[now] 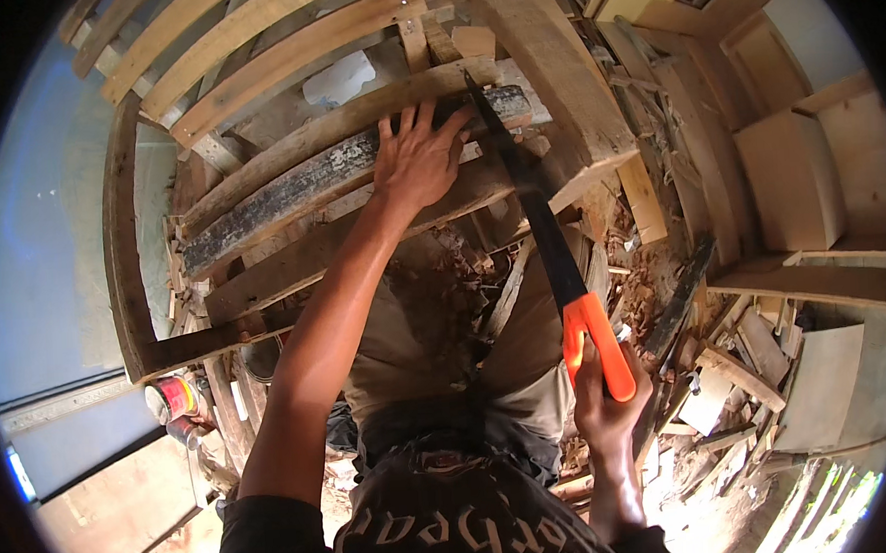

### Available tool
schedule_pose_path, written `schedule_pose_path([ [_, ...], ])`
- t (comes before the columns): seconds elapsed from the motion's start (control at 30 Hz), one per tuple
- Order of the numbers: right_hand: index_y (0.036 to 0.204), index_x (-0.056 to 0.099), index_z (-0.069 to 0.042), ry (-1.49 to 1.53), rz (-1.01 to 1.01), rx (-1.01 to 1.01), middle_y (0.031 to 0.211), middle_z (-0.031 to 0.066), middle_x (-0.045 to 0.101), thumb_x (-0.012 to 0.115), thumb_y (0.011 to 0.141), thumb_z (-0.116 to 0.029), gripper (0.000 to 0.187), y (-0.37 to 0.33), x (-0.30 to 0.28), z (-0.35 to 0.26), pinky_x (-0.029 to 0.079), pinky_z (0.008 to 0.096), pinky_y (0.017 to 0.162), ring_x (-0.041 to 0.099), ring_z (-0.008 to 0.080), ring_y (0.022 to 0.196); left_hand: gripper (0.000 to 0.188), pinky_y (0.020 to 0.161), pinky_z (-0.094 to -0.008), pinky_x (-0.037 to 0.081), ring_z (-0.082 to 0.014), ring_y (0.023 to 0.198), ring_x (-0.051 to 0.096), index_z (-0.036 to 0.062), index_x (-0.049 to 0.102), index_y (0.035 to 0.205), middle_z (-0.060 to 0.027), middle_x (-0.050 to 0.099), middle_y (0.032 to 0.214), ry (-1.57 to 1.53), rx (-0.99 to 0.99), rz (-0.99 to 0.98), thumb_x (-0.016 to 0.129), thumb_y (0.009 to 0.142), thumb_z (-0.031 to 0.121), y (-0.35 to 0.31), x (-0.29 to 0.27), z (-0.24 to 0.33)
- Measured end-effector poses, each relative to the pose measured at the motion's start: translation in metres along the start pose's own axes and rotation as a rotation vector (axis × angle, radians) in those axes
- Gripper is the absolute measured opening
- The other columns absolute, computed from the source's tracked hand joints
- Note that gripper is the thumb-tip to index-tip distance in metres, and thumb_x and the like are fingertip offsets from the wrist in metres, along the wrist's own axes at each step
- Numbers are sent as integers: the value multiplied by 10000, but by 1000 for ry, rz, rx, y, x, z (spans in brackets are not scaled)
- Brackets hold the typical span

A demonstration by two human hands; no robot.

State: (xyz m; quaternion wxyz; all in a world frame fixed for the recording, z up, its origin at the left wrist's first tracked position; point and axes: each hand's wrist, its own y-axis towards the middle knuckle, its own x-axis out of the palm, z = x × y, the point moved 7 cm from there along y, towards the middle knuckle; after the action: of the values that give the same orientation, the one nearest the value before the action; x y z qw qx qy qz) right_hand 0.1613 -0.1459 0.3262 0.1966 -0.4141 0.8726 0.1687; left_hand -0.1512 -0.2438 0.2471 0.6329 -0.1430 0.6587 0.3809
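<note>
My right hand (606, 388) is closed round the orange handle of a handsaw (538, 206). Its long dark blade slants up and to the left, crossing the right end of a weathered plank (288, 186) with flaking black and white paint. My left hand (420, 158) lies spread on that plank, fingers apart, pressing it from above just left of the blade. Under and beside the plank are bare wooden boards (361, 239). Whether the teeth have cut into the wood cannot be made out.
A slatted wooden pallet (291, 59) lies at the far left. A thick timber beam (552, 70) stands right of the blade. Scrap wood (743, 361) litters the floor at right, near wooden cabinet frames (788, 173). A small tin (172, 399) sits at lower left.
</note>
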Motion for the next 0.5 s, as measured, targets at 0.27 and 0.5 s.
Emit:
schedule_pose_path([
  [0.27,871,638,49,-40,52,-77,638,100,592,663,910,-101,157,-3,2,-5,437,274,520,571,127,566,406,1013,-604,326,-363,1237,472,173,444,1384,-188,501,1317,-3,-17,-22,474,1005,316,-1,-6,-2],
  [0.5,814,590,12,24,131,-97,623,13,534,645,930,-158,213,30,8,-2,388,243,504,486,60,567,551,1049,-596,312,-352,1275,450,76,332,1462,-179,491,1367,21,-25,-32,433,1015,381,-2,3,8],
])
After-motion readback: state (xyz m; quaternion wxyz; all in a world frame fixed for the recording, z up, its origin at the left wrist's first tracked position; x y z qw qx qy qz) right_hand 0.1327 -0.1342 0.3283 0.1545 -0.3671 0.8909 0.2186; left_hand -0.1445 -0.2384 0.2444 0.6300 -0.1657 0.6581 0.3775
